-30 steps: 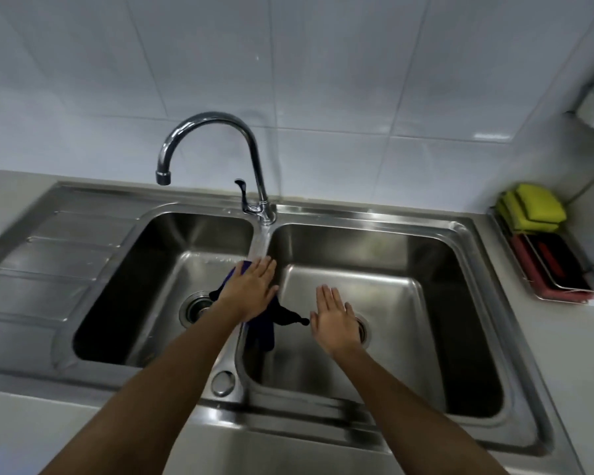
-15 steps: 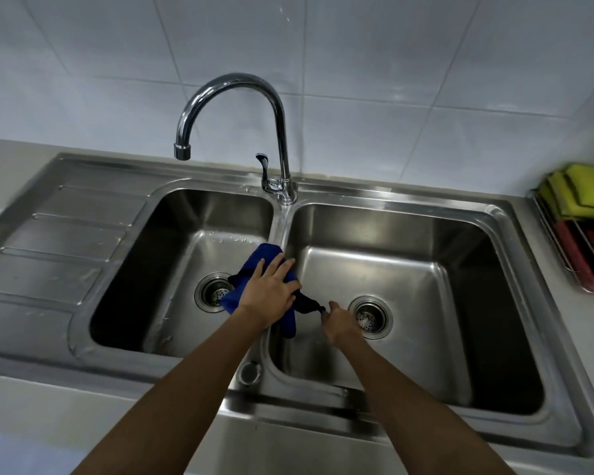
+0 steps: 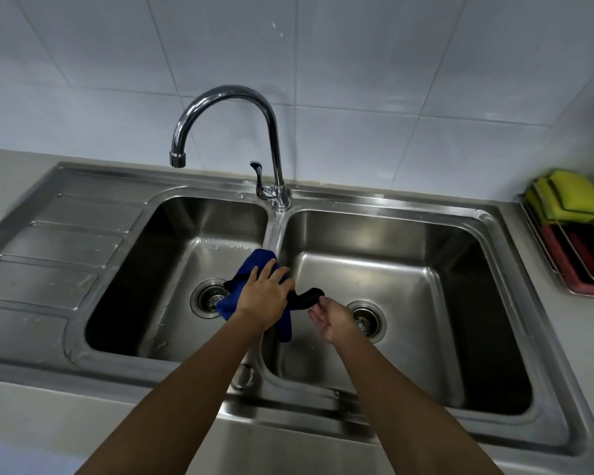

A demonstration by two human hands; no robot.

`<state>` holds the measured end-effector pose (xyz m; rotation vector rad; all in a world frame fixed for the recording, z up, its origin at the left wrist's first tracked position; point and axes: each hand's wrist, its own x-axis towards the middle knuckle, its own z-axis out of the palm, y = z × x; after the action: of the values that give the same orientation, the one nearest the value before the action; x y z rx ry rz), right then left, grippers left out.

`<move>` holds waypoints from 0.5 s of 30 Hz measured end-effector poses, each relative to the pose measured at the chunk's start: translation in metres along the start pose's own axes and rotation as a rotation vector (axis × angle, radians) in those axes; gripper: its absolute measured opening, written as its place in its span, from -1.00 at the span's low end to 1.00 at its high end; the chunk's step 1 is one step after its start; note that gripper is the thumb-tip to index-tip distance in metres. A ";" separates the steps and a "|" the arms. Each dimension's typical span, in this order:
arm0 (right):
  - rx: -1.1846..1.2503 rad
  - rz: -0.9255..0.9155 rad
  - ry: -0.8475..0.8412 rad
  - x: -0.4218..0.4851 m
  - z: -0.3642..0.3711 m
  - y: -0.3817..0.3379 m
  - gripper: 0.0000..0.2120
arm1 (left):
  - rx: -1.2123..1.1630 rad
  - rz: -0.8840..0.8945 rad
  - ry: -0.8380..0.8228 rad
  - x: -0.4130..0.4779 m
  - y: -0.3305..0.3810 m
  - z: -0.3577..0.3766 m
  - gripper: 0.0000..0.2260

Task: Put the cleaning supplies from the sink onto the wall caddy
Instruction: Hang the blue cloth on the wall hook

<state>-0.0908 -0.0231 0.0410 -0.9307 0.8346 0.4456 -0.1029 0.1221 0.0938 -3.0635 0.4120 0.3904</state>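
A blue cloth [image 3: 254, 265] is draped over the divider of the steel double sink [image 3: 405, 214]. My left hand [image 3: 266, 294] presses down on it, fingers curled over the fabric. A dark twisted end of the cloth [image 3: 307, 296] sticks out to the right over the right basin. My right hand [image 3: 333, 318] pinches that end with its fingertips, palm turned up. The wire wall caddy [image 3: 542, 255] sits at the far right edge, holding yellow-green sponges [image 3: 563, 198] and a red item [image 3: 583, 258].
A curved chrome faucet [image 3: 271, 149] rises behind the divider, spout over the left basin. Each basin has a round drain strainer [image 3: 210, 298]. A ribbed drainboard [image 3: 59, 248] lies left of the basins. White tiled wall stands behind.
My right hand went from flat above the right basin to pinching the cloth's dark end. My left hand's fingers have curled tighter on the cloth. The camera view shifted left and down.
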 end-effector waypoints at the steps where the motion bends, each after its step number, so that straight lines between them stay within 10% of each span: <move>1: 0.022 -0.013 -0.002 -0.002 -0.001 -0.006 -0.67 | -0.020 -0.009 0.011 0.000 0.000 -0.001 -0.65; 15: -0.009 -0.271 -0.140 -0.075 0.067 -0.122 -0.81 | -0.450 -0.202 0.276 0.021 -0.002 -0.065 -0.87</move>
<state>-0.0276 -0.0324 0.1857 -0.9928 0.5699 0.2748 -0.0670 0.1144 0.1516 -3.5675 0.0104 0.0532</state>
